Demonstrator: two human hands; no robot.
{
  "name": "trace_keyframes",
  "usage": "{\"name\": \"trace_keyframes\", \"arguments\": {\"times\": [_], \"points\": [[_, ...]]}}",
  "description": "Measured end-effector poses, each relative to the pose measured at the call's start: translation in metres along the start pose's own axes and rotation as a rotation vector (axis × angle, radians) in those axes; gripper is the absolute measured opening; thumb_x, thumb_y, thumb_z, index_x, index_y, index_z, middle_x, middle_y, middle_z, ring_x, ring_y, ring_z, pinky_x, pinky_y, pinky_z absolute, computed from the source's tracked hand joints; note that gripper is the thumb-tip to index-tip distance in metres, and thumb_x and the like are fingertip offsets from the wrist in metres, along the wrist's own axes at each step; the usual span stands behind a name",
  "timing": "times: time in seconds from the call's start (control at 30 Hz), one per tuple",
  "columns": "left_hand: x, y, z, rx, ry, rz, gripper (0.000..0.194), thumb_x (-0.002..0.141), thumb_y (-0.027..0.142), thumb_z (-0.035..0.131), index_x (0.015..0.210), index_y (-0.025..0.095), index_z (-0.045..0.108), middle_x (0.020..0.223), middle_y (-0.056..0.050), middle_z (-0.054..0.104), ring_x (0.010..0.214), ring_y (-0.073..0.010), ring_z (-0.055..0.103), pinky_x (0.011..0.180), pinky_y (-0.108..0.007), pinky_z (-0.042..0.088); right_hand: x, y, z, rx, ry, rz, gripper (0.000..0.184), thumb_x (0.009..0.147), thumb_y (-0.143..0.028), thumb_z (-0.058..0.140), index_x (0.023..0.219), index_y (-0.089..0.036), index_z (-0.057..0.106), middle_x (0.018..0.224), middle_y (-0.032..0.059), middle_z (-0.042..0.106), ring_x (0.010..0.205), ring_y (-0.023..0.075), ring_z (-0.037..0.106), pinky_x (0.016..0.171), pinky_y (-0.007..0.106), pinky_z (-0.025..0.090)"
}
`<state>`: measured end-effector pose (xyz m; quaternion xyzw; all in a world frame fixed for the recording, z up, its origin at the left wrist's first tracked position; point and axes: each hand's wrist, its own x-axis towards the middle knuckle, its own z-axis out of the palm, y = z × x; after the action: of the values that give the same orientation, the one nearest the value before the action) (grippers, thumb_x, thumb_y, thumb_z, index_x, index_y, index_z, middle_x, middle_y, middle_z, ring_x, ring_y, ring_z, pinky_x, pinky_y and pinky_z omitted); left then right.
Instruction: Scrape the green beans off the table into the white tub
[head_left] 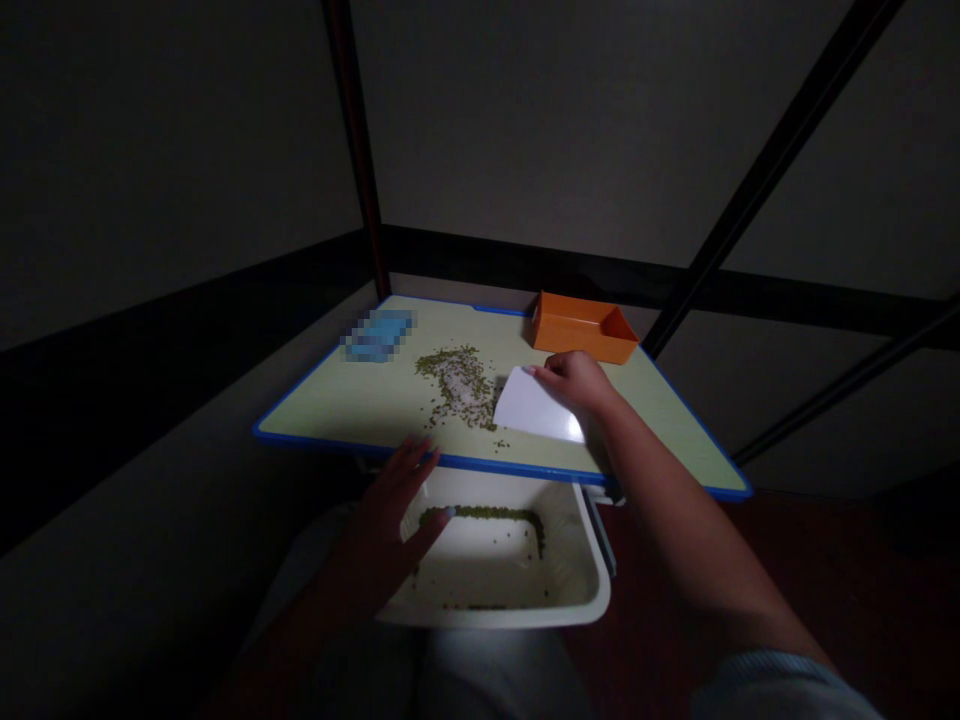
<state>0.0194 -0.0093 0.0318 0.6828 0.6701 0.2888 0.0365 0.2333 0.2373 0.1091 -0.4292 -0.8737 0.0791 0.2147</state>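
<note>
My right hand (574, 382) pinches a white card (534, 408) that rests on a pale green table (345, 405) with a blue rim. Just left of the card lies a scatter of small green beans (457, 378). My left hand (401, 500) grips the left rim of a white tub (577, 590) held below the table's near edge, fingers curled over into it. A band of green beans (487, 514) lies inside the tub along its far wall.
An orange tray (581, 328) stands at the table's far right. A blurred blue object (377, 335) sits at the far left. Dark frame poles (356, 150) rise behind the table. The room around is dim.
</note>
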Motion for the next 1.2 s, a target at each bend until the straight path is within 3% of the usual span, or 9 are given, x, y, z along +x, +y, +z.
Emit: {"name": "trace_keyframes", "arguments": {"times": [0.23, 0.8, 1.2], "points": [[-0.0002, -0.0004, -0.0005, 0.023, -0.003, 0.024, 0.056, 0.086, 0.049, 0.043, 0.137, 0.027, 0.034, 0.147, -0.005, 0.038, 0.138, -0.0238, 0.030, 0.109, -0.048, 0.036, -0.0003, -0.0071, 0.0028, 0.016, -0.005, -0.008, 0.045, 0.083, -0.052, 0.048, 0.056, -0.017, 0.058, 0.053, 0.0026, 0.050, 0.051, 0.0111, 0.038, 0.052, 0.028, 0.019], [-0.0004, -0.0007, 0.0003, 0.037, 0.009, 0.019, 0.055, 0.086, 0.049, 0.043, 0.136, 0.027, 0.034, 0.146, -0.004, 0.040, 0.138, -0.0230, 0.031, 0.109, -0.047, 0.037, -0.0037, -0.0051, 0.0030, 0.163, -0.057, -0.059, 0.047, 0.080, -0.054, 0.051, 0.052, -0.016, 0.052, 0.046, -0.0022, 0.040, 0.047, 0.0085, 0.032, 0.049, 0.027, 0.018], [0.0006, 0.0009, -0.0011, 0.023, -0.009, 0.006, 0.055, 0.086, 0.049, 0.044, 0.136, 0.026, 0.035, 0.146, -0.005, 0.039, 0.138, -0.0235, 0.030, 0.109, -0.049, 0.036, -0.0045, -0.0066, 0.0018, 0.171, -0.071, -0.080, 0.043, 0.079, -0.051, 0.053, 0.053, -0.016, 0.054, 0.048, -0.0017, 0.044, 0.048, 0.0087, 0.034, 0.050, 0.027, 0.019]]}}
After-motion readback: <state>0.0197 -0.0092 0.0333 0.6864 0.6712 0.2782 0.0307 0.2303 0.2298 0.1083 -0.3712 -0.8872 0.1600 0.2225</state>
